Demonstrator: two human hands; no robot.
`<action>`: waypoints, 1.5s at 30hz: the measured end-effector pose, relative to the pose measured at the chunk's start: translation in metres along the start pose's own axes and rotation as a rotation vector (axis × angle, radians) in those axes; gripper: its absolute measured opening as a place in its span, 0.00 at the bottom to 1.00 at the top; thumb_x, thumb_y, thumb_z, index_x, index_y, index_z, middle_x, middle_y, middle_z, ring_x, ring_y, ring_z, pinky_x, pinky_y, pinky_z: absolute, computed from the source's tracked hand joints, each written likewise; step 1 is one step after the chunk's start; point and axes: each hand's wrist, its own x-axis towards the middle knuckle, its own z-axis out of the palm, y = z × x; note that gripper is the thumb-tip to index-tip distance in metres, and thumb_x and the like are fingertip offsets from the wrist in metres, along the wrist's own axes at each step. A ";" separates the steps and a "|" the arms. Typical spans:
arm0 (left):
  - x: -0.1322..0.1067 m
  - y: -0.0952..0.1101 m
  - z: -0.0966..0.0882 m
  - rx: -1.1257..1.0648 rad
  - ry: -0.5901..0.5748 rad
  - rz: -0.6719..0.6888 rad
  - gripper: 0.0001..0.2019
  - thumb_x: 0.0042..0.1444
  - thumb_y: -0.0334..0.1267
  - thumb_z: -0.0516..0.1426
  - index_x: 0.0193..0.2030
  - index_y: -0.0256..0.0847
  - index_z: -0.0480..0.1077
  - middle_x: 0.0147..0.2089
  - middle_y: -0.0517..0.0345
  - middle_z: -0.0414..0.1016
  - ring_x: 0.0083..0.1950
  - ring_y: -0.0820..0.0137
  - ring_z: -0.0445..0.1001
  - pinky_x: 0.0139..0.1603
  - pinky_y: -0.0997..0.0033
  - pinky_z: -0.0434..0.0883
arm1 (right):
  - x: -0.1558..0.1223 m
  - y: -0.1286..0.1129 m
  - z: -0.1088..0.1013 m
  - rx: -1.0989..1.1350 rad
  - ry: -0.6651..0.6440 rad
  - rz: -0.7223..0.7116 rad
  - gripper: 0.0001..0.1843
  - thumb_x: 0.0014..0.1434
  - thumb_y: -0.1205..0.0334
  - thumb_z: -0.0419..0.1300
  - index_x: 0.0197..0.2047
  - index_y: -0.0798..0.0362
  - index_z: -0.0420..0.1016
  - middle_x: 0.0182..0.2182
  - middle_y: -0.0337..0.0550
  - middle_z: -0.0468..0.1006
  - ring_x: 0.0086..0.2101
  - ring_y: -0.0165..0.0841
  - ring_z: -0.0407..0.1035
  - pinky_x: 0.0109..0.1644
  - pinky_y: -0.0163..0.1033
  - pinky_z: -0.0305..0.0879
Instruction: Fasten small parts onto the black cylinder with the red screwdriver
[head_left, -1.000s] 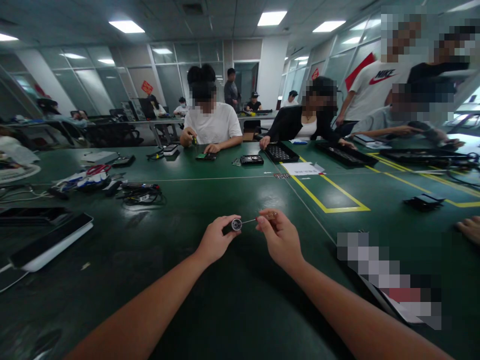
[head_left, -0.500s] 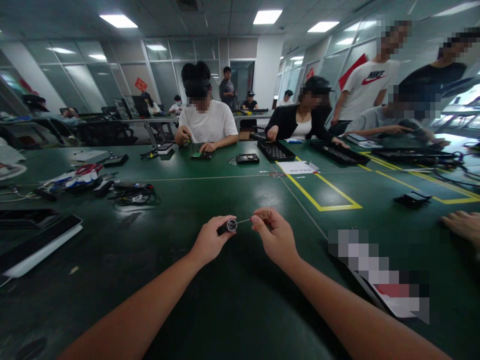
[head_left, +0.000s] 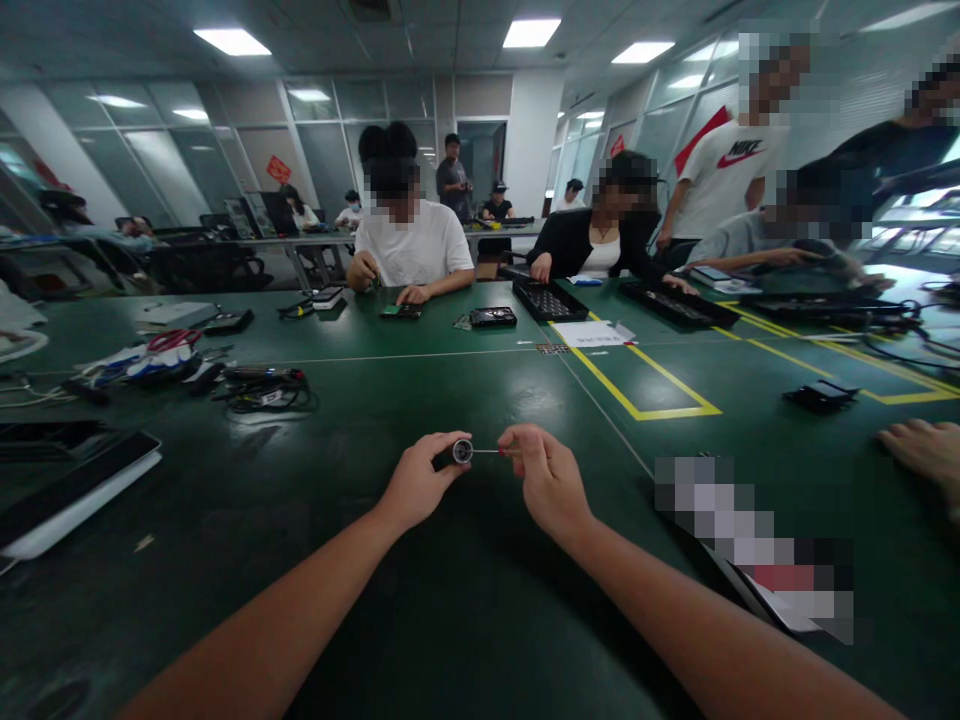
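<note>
**Round part (head_left: 462,452) held in the left hand (head_left: 414,482), thin-shafted tool (head_left: 487,451) brought to its side**

The round part sits between the left thumb and fingers, its pale rim and hollow end turned toward the wearer. Those fingers are narrowed around its body, probably to stop it twisting while leaving the rim uncovered. The tool's shaft bridges the short gap to the right fingertips; whether its tip enters the part or only rests against it is too small to tell. The right hand (head_left: 553,480) closes on the tool's reddish end, its fingers curled and mostly hiding the handle, a grip that seems suited to fine turning or pressing. Both hands appear raised over the green table (head_left: 420,620), which likely gives the wrists freedom.

Beyond the left fingers, off to their left, lies a dark bundle of cables (head_left: 271,395); nearer the wearer on that side is a black-and-white case (head_left: 82,495). Past the right fingertips, yellow tape (head_left: 679,412) marks a rectangle, perhaps to reserve a spot. Well right of the right fingers rest a small black device (head_left: 821,395) and another person's hand (head_left: 926,450). Across the table, ahead of the left fingers, sits a co-worker in a white shirt (head_left: 420,245).
</note>
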 end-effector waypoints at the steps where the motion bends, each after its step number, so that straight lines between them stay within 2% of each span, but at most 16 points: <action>1: 0.000 0.000 0.000 0.000 -0.004 0.000 0.20 0.58 0.29 0.64 0.56 0.49 0.76 0.53 0.55 0.79 0.57 0.61 0.75 0.64 0.54 0.68 | 0.000 -0.001 0.000 -0.029 0.028 0.015 0.24 0.72 0.44 0.46 0.38 0.48 0.76 0.22 0.37 0.72 0.22 0.32 0.66 0.26 0.37 0.59; 4: -0.001 0.001 0.000 0.000 -0.011 -0.005 0.20 0.58 0.29 0.64 0.56 0.49 0.76 0.53 0.55 0.79 0.57 0.61 0.75 0.63 0.54 0.68 | 0.001 -0.001 0.001 -0.086 0.055 0.036 0.17 0.71 0.48 0.50 0.46 0.48 0.74 0.24 0.37 0.75 0.22 0.33 0.68 0.27 0.38 0.61; 8: -0.001 -0.003 0.000 -0.010 0.017 -0.035 0.19 0.59 0.31 0.63 0.57 0.49 0.76 0.55 0.55 0.78 0.58 0.61 0.74 0.64 0.53 0.68 | 0.000 0.003 0.001 -0.086 0.009 0.018 0.13 0.69 0.51 0.54 0.50 0.47 0.71 0.28 0.37 0.78 0.25 0.34 0.71 0.28 0.38 0.62; 13: 0.000 -0.005 0.000 0.001 0.035 -0.050 0.18 0.59 0.32 0.63 0.56 0.49 0.76 0.56 0.54 0.78 0.59 0.60 0.74 0.64 0.52 0.68 | 0.001 0.007 0.001 -0.093 0.002 -0.062 0.09 0.69 0.53 0.55 0.47 0.47 0.70 0.35 0.40 0.78 0.35 0.36 0.74 0.40 0.41 0.68; 16: 0.000 0.001 -0.001 0.025 0.019 -0.046 0.19 0.58 0.30 0.64 0.55 0.49 0.77 0.54 0.54 0.79 0.57 0.59 0.74 0.63 0.51 0.68 | 0.001 0.004 0.000 -0.095 -0.028 -0.051 0.12 0.71 0.51 0.52 0.42 0.47 0.71 0.29 0.37 0.75 0.31 0.35 0.72 0.36 0.39 0.65; 19: 0.000 0.006 -0.002 0.029 0.010 -0.045 0.19 0.57 0.28 0.64 0.55 0.49 0.77 0.53 0.55 0.79 0.57 0.59 0.74 0.63 0.52 0.68 | 0.001 -0.001 -0.001 -0.134 0.001 -0.027 0.19 0.73 0.49 0.47 0.38 0.47 0.73 0.25 0.36 0.73 0.26 0.33 0.69 0.32 0.38 0.61; 24: 0.000 0.004 -0.001 0.025 0.024 -0.052 0.19 0.58 0.29 0.63 0.56 0.49 0.77 0.54 0.56 0.79 0.57 0.60 0.74 0.63 0.53 0.68 | 0.000 0.000 -0.001 -0.107 0.050 0.011 0.13 0.72 0.53 0.49 0.49 0.47 0.71 0.29 0.37 0.76 0.28 0.35 0.71 0.34 0.40 0.63; 29: 0.000 0.002 0.000 0.061 0.030 -0.026 0.19 0.58 0.30 0.63 0.56 0.48 0.76 0.54 0.54 0.79 0.57 0.59 0.74 0.63 0.52 0.68 | 0.001 0.003 0.002 -0.018 0.073 0.005 0.11 0.69 0.52 0.54 0.45 0.47 0.72 0.35 0.41 0.79 0.35 0.37 0.74 0.40 0.43 0.68; 31: -0.001 0.005 -0.001 0.120 0.016 0.024 0.18 0.59 0.30 0.62 0.55 0.48 0.76 0.54 0.54 0.79 0.58 0.59 0.74 0.64 0.49 0.67 | 0.003 0.004 0.004 0.026 0.100 0.042 0.14 0.69 0.48 0.54 0.44 0.48 0.74 0.34 0.42 0.79 0.35 0.37 0.74 0.41 0.43 0.70; 33: -0.002 0.010 -0.003 0.210 -0.001 0.096 0.17 0.61 0.30 0.61 0.55 0.49 0.76 0.54 0.54 0.79 0.58 0.59 0.74 0.68 0.45 0.62 | 0.007 0.008 0.005 0.118 0.165 0.132 0.17 0.69 0.45 0.53 0.42 0.48 0.74 0.32 0.42 0.79 0.33 0.37 0.74 0.39 0.43 0.72; 35: -0.002 0.014 -0.005 0.294 0.001 0.148 0.17 0.63 0.29 0.59 0.56 0.51 0.76 0.54 0.56 0.79 0.58 0.59 0.73 0.72 0.41 0.54 | 0.013 0.015 0.005 0.274 0.219 0.265 0.19 0.66 0.42 0.54 0.37 0.49 0.73 0.27 0.40 0.76 0.27 0.35 0.71 0.33 0.42 0.72; 37: -0.001 0.014 -0.007 0.331 0.028 0.151 0.17 0.63 0.30 0.59 0.57 0.51 0.75 0.55 0.57 0.79 0.59 0.60 0.72 0.73 0.40 0.52 | 0.018 0.023 0.004 0.426 0.199 0.389 0.20 0.65 0.40 0.54 0.33 0.48 0.70 0.20 0.35 0.68 0.21 0.33 0.65 0.27 0.41 0.69; 39: 0.001 0.012 -0.008 0.320 0.052 0.117 0.17 0.63 0.31 0.61 0.57 0.50 0.74 0.56 0.56 0.79 0.59 0.59 0.73 0.71 0.41 0.54 | 0.022 0.028 0.004 0.464 0.286 0.398 0.19 0.62 0.41 0.57 0.33 0.49 0.69 0.21 0.34 0.67 0.20 0.31 0.63 0.25 0.39 0.68; 41: 0.002 0.009 -0.007 0.295 0.067 0.088 0.17 0.62 0.33 0.62 0.57 0.48 0.74 0.55 0.55 0.79 0.58 0.58 0.73 0.68 0.44 0.59 | 0.022 0.029 0.005 0.444 0.305 0.370 0.19 0.61 0.41 0.59 0.35 0.49 0.71 0.25 0.37 0.73 0.24 0.32 0.67 0.28 0.40 0.71; 45: 0.002 0.007 -0.006 0.278 0.080 0.093 0.18 0.61 0.34 0.63 0.58 0.48 0.74 0.53 0.54 0.80 0.54 0.58 0.74 0.61 0.51 0.66 | 0.017 0.021 0.007 0.362 0.236 0.278 0.19 0.62 0.41 0.60 0.38 0.50 0.73 0.31 0.42 0.78 0.30 0.34 0.73 0.35 0.42 0.74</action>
